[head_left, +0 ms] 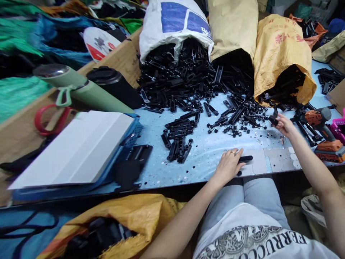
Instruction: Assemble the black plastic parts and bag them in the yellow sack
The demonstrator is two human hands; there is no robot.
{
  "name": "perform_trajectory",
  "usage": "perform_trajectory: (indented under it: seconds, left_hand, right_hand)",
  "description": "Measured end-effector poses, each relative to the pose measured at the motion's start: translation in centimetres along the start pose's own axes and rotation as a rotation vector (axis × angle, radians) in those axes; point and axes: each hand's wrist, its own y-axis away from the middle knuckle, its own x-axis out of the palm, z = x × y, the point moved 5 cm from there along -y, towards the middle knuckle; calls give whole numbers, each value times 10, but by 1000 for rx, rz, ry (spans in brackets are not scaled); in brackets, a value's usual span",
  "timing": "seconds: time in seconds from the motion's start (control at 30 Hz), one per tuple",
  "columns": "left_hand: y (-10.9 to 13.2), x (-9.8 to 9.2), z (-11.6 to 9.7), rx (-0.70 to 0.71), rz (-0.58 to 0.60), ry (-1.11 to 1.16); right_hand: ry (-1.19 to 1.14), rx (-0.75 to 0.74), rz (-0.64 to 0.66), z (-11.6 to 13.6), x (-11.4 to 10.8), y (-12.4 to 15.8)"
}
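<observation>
Near the front edge of the blue table, my left hand [228, 166] has its fingers closed on one end of a flat black bar [245, 158]. Farther right and higher up, my right hand [284, 124] pinches a small black part [274, 118] in front of the yellow sack. Between the hands and the sacks is a scatter of black screws and knobs [237, 131]. A group of black bars [179, 129] lies to the left of my left hand.
A white sack [175, 21], a beige sack [233, 25] and a yellow sack [283, 46] spill black parts at the back. An orange cordless drill [323, 129] stands right. Papers [78, 149], a green bottle [94, 94] and red-handled scissors [40, 120] lie left.
</observation>
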Motion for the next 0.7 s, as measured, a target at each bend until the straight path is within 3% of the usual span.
perform_trajectory:
  seconds: [0.1,0.2,0.27,0.33,0.4,0.5,0.57,0.7]
  left_hand:
    - [-7,-2,-12,-4,-229,369]
    - [-18,5,-17,-185,-365,698]
    - [-20,13,-18,-308,-294,843]
    - [-19,17,-22,-292,-96,905]
    - [-16,13,-25,-153,29,812]
    - [-17,1,-21,43,6,456]
    - [-21,4,-17,112,59,244]
    - [-23,17,-16,158,166,20]
  right_hand:
    - [-41,40,196,-20,32,73]
    - [40,-133,371,-21,57,133]
    - [305,-381,358,-8,54,152]
    - [637,-648,402,7,45,159]
    - [925,-827,609,10,38,161]
    - [1229,-852,899,-7,27,158]
    - [1345,-792,925,-20,22,157]
    - [1439,-678,839,-31,17,157]
